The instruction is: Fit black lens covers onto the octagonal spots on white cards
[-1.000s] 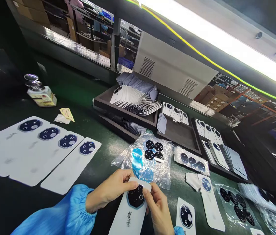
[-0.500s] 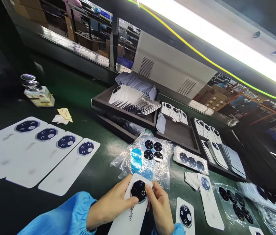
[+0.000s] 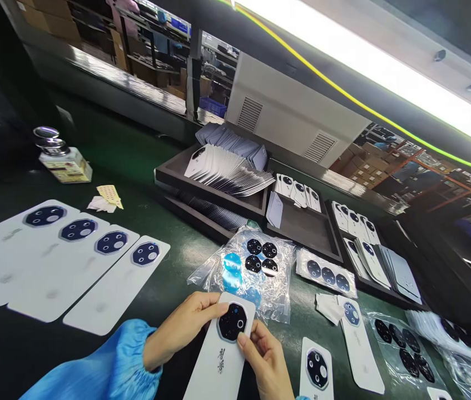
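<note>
Both of my hands hold a white phone back cover at the bottom centre. A black octagonal camera lens piece sits in its upper end. My left hand, in a blue sleeve, grips the cover's upper left edge with the thumb near the lens. My right hand pinches the cover's right edge, fingertips just below and right of the lens. A clear bag with black lens pieces and blue film tabs lies just beyond.
Several finished white covers lie in a row at left. Dark trays with stacked covers stand at the back. More covers and bags of lenses lie to the right. A small bottle stands far left.
The cover has shifted slightly in my hands. My right fingers slid from the lens down to its lower right edge, and my left thumb moved to the cover's top corner.
</note>
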The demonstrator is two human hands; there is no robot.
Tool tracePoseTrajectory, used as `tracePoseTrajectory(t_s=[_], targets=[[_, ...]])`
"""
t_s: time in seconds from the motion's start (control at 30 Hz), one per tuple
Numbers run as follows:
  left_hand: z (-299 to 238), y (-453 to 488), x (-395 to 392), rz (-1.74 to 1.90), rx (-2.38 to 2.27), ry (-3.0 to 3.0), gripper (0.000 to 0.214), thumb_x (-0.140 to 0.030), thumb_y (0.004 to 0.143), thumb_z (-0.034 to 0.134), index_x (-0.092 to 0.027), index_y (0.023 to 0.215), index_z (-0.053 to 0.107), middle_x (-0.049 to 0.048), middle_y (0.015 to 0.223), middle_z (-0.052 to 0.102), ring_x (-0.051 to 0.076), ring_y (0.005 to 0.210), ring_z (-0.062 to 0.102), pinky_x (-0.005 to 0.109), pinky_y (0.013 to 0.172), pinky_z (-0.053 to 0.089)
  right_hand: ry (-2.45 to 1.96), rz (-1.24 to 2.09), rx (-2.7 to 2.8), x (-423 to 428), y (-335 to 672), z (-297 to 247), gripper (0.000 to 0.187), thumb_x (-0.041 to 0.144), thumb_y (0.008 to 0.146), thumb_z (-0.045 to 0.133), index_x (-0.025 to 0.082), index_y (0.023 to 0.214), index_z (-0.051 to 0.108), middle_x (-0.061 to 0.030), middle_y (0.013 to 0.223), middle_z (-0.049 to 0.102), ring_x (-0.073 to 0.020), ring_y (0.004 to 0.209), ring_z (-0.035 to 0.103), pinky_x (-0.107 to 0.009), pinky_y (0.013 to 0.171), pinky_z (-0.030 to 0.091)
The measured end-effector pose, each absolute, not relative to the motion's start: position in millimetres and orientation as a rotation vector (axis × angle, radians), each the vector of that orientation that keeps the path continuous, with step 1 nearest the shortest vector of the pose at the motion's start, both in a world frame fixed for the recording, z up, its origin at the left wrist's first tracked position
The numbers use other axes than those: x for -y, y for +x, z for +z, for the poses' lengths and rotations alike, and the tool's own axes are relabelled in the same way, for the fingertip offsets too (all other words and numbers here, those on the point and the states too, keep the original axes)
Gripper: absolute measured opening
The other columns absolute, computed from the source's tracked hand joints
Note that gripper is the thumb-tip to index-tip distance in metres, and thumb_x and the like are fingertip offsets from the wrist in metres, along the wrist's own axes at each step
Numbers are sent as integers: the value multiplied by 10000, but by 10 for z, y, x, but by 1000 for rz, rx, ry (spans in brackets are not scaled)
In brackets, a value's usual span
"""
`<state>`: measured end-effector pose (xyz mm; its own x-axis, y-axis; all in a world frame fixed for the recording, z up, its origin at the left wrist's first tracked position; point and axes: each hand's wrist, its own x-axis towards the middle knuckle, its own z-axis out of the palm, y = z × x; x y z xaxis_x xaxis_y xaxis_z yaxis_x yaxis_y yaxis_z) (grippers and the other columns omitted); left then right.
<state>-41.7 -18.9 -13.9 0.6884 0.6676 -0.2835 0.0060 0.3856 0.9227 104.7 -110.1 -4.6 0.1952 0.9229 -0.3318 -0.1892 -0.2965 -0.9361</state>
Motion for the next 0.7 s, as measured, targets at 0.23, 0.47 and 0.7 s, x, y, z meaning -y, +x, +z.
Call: tracePoseTrajectory(t_s=[0.23,0.47,0.7], targets=[[-182,-389,182,479,-805,1188,445,-574,755,557,-137,685,605,-14,656,564,149,642,471,234,589,358,-1372,1394,753,1102,1037,-80,382,524,655,768,175,786,687,-31,728,656,-175,736,573,-274,694,415],[-183,-386,188,486,-728,1261,438,-546,813,502,-133,797,644,9,753,615,167,714,513,232,613,379,-1378,1384,733,1114,1068,-103,381,516,655,772,170,770,663,-22,696,637,-163,702,552,-264,672,407],[-191,-380,175,533,-795,1327,350,-497,760,564,-161,666,538,-29,643,510,141,632,451,233,598,364,-1434,1342,915,1104,1089,-137,397,563,697,713,175,764,662,-4,673,574,-147,672,506,-249,648,399]])
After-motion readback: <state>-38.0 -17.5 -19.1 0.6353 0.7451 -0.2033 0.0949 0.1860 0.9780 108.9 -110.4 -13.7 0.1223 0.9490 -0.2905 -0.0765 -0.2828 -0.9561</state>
